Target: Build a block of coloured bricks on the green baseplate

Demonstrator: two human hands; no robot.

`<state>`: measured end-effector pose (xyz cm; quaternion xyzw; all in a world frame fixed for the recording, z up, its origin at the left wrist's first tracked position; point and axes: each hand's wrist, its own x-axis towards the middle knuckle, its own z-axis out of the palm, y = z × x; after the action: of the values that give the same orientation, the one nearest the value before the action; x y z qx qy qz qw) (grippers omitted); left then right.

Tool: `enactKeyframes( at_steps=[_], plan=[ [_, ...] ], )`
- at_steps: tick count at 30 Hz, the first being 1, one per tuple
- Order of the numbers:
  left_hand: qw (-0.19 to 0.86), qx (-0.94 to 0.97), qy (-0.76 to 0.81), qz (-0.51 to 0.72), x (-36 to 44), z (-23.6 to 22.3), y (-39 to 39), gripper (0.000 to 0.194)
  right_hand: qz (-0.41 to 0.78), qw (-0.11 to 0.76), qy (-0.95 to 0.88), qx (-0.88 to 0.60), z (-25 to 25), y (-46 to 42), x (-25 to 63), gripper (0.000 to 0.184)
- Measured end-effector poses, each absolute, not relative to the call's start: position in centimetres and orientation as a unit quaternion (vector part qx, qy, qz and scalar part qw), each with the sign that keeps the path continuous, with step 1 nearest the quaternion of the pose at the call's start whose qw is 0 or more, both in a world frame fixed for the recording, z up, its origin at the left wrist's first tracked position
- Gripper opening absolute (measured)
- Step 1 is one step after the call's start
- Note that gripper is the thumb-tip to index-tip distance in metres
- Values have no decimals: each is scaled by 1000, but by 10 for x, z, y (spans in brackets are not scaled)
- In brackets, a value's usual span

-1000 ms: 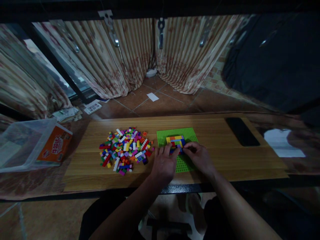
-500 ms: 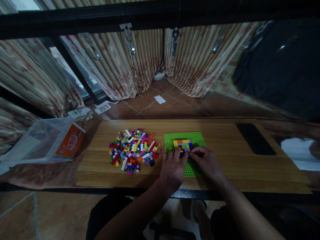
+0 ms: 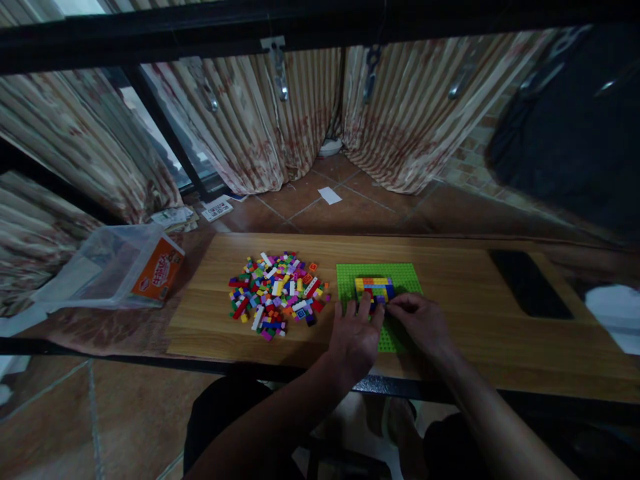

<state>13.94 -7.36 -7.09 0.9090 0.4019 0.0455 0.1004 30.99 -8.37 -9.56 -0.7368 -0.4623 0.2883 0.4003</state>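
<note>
A small block of toy building bricks (image 3: 374, 285), in yellow, orange, red and blue, stands on a green studded baseplate (image 3: 411, 273). My left hand (image 3: 355, 339) lies palm down at its near left side, fingers apart, their tips at the front of the bricks. From the right, my right hand (image 3: 423, 321) reaches to the front right corner, thumb and forefinger pinched together. Whatever is between those fingertips is too small and dark to make out. The hands hide part of the near side of the bricks.
A loose pile of mixed bricks (image 3: 280, 293) lies on the wooden table (image 3: 465, 347), left of the baseplate. A dark flat phone-like slab (image 3: 530, 283) rests at the right. Beyond the left end is a clear plastic box (image 3: 113, 257) with an orange label.
The whole view has shifted, so the table things appear farther right. Both hands stay at the brick block in nearly the same pose.
</note>
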Motion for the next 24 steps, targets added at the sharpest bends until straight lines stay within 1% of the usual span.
enactKeyframes(
  at_steps=[11, 15, 20, 24],
  plan=[
    [82, 909, 401, 80, 140, -72, -77, 46, 276, 372, -494, -736, -94, -86, 314, 28],
    [96, 910, 390, 100, 135, -72, -74, 44, 271, 364, -508, -732, -94, -86, 317, 33],
    [122, 899, 398, 136, 129, -70, -69, 44, 256, 315, -497, -767, -92, -84, 316, 41],
    [131, 896, 394, 155, 128, -69, -68, 42, 250, 298, -494, -778, -91, -81, 315, 43]
  ],
)
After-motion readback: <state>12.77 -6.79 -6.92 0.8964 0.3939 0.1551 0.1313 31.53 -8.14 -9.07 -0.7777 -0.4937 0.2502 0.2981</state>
